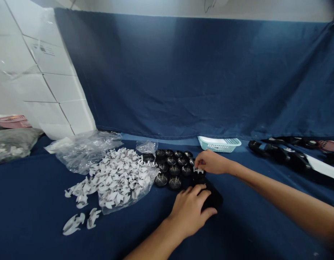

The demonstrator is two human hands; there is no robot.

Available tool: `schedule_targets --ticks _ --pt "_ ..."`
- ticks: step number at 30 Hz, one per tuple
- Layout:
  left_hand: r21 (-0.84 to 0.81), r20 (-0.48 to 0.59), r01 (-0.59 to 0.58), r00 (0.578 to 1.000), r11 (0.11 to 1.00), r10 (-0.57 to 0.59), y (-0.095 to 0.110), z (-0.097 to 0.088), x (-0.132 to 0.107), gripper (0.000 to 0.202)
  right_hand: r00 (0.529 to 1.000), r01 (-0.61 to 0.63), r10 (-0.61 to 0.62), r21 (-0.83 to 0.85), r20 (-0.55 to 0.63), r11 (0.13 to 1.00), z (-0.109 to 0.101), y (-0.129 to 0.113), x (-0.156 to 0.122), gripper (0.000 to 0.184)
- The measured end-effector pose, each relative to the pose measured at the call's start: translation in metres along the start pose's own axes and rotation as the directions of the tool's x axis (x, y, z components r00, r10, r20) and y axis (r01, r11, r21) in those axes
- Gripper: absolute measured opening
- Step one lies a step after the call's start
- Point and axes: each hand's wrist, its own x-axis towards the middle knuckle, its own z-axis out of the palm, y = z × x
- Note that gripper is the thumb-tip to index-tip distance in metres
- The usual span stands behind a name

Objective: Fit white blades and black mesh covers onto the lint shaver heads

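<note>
My left hand (189, 210) curls over the near-left side of a black, round-cornered piece (214, 198), fingers on its top and thumb at its near end. Beyond it, my right hand (212, 161) pinches a small white plastic part (198, 170) at the far end of that black piece. Whether the part touches it I cannot tell. Left of my right hand stand rows of round black glossy pieces (174, 170) set close together. A large heap of white plastic parts (120, 177) lies further left, partly on a clear plastic bag.
Two loose white parts (72, 224) lie at the front left. Crumpled clear plastic (85, 150) sits behind the heap. A light-blue basket (219, 145) stands against the blue curtain (196, 79). More black pieces (281, 153) are at right; white boxes (61, 83) are stacked at left.
</note>
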Motion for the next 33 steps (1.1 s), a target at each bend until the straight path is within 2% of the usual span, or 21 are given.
schedule_targets --ticks 6,11,14,19,29,31,33 --pt "-0.035 -0.026 0.022 0.999 0.999 -0.022 -0.001 -0.001 0.001 0.034 0.994 0.095 -0.093 0.035 -0.058 0.995 -0.002 0.003 -0.004 0.008" --pt "-0.047 -0.033 0.038 0.999 0.998 -0.039 0.000 -0.002 0.002 0.032 0.978 0.177 -0.172 0.035 -0.118 0.984 0.001 0.003 -0.007 0.024" --pt "-0.050 -0.035 0.051 0.998 0.997 -0.053 0.000 -0.002 0.002 0.032 0.968 0.220 -0.214 0.038 -0.132 0.975 0.003 0.004 -0.009 0.027" --pt "-0.016 -0.002 0.074 0.997 0.997 -0.074 0.002 0.002 0.002 0.050 0.962 0.237 -0.226 0.061 -0.153 0.970 0.004 0.010 -0.011 0.025" --pt "0.090 -0.097 0.181 0.980 0.979 -0.173 0.009 0.002 0.004 0.074 0.960 0.239 -0.219 0.103 -0.174 0.966 0.005 0.019 -0.023 0.018" --pt "0.112 -0.116 0.215 0.973 0.970 -0.202 0.010 0.003 0.005 0.068 0.960 0.240 -0.220 0.108 -0.174 0.965 0.005 0.019 -0.027 0.017" --pt "0.117 -0.139 0.235 0.966 0.965 -0.218 0.010 0.005 0.006 0.049 0.959 0.242 -0.221 0.110 -0.175 0.964 0.005 0.018 -0.031 0.018"
